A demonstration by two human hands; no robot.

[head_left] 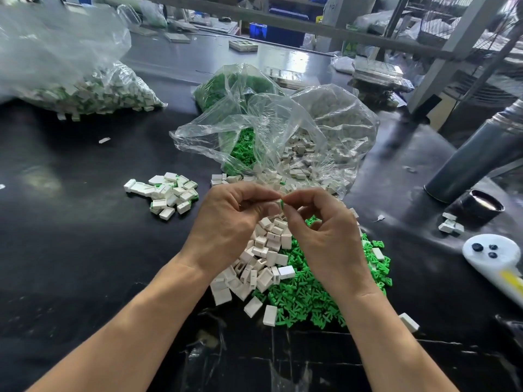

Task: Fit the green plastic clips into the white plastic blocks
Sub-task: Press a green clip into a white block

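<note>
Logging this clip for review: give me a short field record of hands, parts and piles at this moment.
left hand: pinches a white block
right hand: presses green clip at the block's end
loose white blocks: heap under the hands
loose green clips: heap to the right
finished pieces: small pile on the left
open bags: behind, holding more parts

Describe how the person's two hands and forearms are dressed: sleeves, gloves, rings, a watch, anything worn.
Both are bare. The left hand and right hand have no gloves, and no rings show on the fingers that face the camera. Neither wrist has a watch or band. The forearms are uncovered right down to the bottom edge of the picture, so no sleeve is in view.
</note>
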